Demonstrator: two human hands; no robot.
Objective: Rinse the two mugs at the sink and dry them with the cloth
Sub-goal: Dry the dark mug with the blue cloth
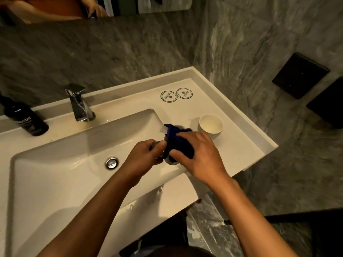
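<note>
Over the right edge of the sink basin (55, 164), my left hand (144, 156) grips a grey mug (171, 161), which is mostly hidden by hands and cloth. My right hand (200, 154) holds a dark blue cloth (178, 140) wrapped against that mug. A second mug (211, 125), white and upright, stands on the counter just beyond my right hand, apart from it.
A chrome faucet (79, 104) stands behind the basin, with no water seen running. A dark bottle (26, 117) stands at the left. Two round coasters (176, 94) lie at the counter's back right. Marble walls enclose the counter; its right edge (267, 151) drops to the floor.
</note>
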